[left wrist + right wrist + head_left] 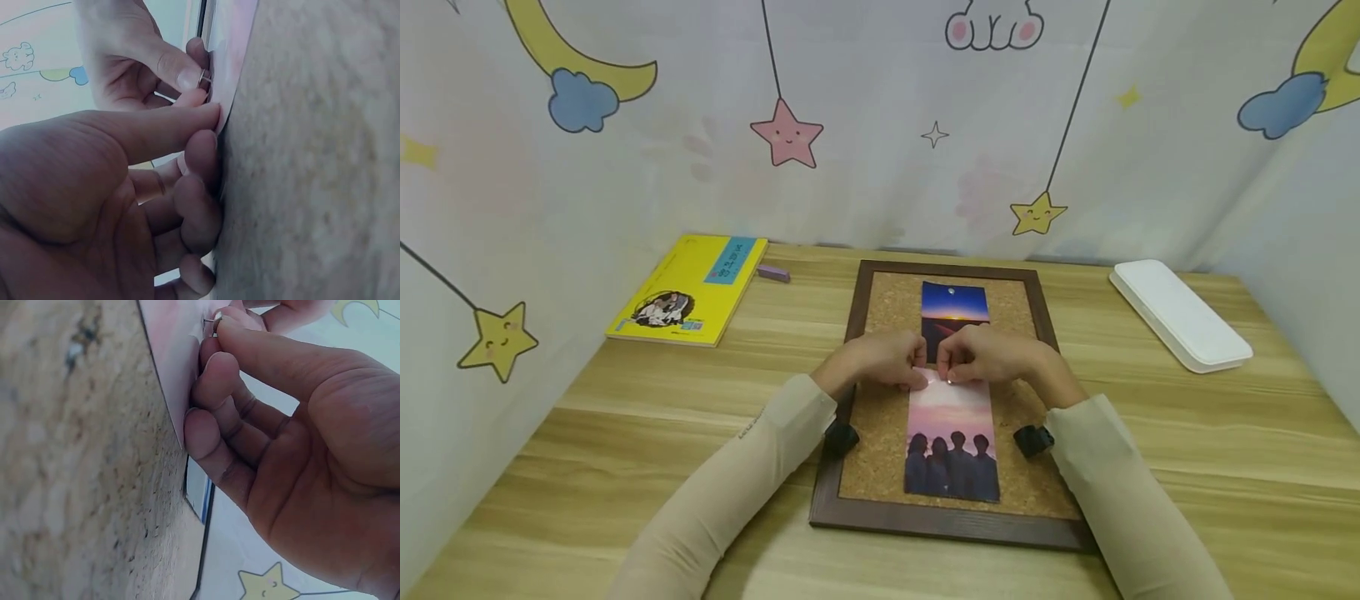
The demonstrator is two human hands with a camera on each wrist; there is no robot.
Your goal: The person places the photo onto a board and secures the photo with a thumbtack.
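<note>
A pink sunset photo with silhouetted people lies on the lower part of a framed corkboard. My left hand pinches its top edge between thumb and curled forefinger. Between my right thumb and forefinger is a metal thumbtack, its point directed at the top of that photo. The right hand rests its other fingers along the same edge. Above, a dark blue sunset photo bears a shiny tack head near its top; the hands partly cover its lower end.
A yellow book lies at the back left, with a small purple stick beside it. At the right is a white oblong case. A patterned curtain closes off the back of the wooden table.
</note>
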